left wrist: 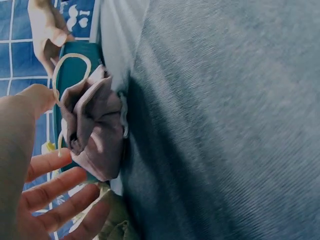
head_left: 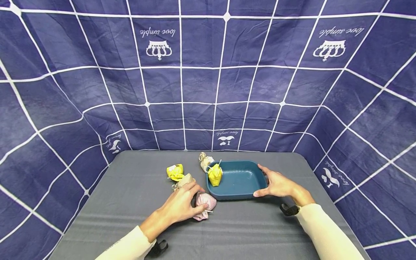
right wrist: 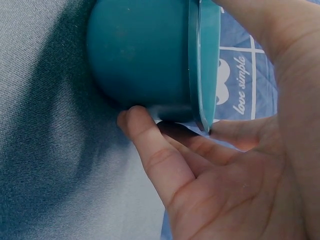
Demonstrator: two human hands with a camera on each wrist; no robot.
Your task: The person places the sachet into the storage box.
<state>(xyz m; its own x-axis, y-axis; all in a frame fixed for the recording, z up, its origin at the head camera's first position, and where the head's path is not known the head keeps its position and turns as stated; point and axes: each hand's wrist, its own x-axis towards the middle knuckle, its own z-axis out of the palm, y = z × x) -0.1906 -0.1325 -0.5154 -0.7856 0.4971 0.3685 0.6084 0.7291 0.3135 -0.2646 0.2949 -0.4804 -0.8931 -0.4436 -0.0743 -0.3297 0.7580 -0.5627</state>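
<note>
Glossy plastic tray (head_left: 243,179), matt cloth pouch (left wrist: 104,142)

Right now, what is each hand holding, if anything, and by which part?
The right hand holds the teal tray by its right end; the left hand spreads around the pink pouch without a visible grip.

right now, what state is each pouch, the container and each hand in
Teal container: upright, uncovered, one pouch inside
Inner yellow pouch: in the container's left end
Outer yellow pouch: lying on the table
Beige pouch: outside the container, partly hidden
Pale pouch: outside, by the container's left end
Pink pouch: on the table, neck gathered
Left hand: spread at the pink pouch
Right hand: grips the container's right end
</note>
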